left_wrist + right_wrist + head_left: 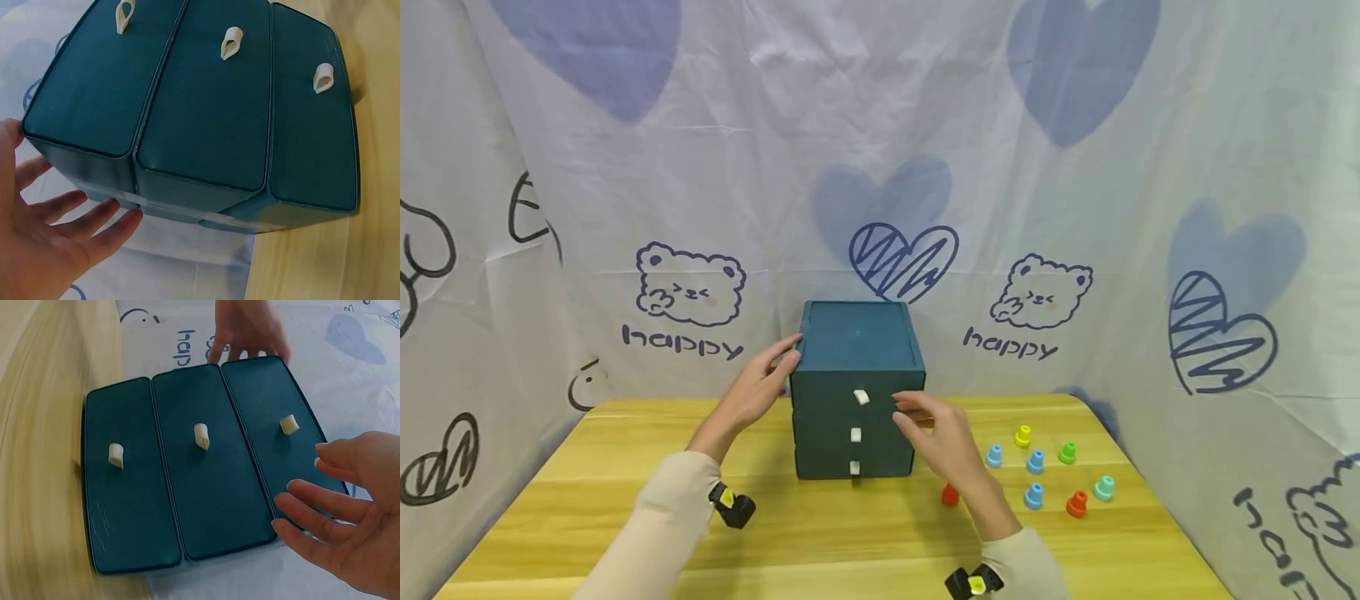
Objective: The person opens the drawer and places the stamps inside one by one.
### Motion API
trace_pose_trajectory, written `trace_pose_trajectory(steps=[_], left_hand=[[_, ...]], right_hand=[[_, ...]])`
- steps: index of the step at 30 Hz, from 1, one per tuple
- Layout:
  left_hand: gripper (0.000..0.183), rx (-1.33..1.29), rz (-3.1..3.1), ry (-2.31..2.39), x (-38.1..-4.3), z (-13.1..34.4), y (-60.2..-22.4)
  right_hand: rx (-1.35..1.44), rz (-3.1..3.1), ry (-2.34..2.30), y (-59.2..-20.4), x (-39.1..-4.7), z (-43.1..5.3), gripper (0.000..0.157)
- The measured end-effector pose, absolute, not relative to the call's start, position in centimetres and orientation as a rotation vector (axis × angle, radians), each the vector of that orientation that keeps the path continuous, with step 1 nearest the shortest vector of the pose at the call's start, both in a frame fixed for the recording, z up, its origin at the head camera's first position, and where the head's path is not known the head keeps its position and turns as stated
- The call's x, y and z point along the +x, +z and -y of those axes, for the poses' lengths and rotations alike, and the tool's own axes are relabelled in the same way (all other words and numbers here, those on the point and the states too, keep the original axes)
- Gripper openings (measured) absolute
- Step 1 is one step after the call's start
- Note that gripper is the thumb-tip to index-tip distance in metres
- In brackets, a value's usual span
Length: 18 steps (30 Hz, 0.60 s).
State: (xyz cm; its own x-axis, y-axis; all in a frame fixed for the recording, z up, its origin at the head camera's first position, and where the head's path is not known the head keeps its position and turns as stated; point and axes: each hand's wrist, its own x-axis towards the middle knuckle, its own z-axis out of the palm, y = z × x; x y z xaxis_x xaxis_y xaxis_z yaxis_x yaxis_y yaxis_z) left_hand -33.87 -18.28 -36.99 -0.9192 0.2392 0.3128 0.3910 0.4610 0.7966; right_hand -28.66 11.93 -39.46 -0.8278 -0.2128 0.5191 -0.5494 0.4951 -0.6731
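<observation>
A dark teal cabinet [859,342] with three stacked drawers stands on the table, its drawers pushed in. Each drawer front carries a white loop pull; the top pull [861,397] hangs slightly askew. At the cabinet's upper left edge is my left hand [751,393], fingers extended along the side and thumb near the front corner [37,231]. My right hand [942,432] hovers before the right part of the top drawer front, fingers loosely bent and holding nothing. In the right wrist view this hand [344,519] is apart from the top pull [289,424].
Right of the cabinet, several small stepped pegs are spread on the wooden table [760,533]: a yellow one [1022,436], a green one [1067,452], blue ones [1034,462], and red ones [1077,503]. One red peg [951,495] lies near my right forearm. A printed cloth [760,167] hangs behind.
</observation>
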Motion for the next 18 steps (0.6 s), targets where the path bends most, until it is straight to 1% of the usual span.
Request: trace_pose_trajectory(steps=[8, 18], left_hand=[[0.052, -0.569, 2.480, -1.615, -35.3, 17.9, -36.8], [0.055, -0.546, 2.524, -1.700, -35.6, 18.1, -36.1]], right_hand=[[0.666, 2.384, 1.201, -39.0, -29.8, -10.3, 0.025], [0.706, 2.381, 1.227, -39.0, -30.3, -8.8, 0.024]])
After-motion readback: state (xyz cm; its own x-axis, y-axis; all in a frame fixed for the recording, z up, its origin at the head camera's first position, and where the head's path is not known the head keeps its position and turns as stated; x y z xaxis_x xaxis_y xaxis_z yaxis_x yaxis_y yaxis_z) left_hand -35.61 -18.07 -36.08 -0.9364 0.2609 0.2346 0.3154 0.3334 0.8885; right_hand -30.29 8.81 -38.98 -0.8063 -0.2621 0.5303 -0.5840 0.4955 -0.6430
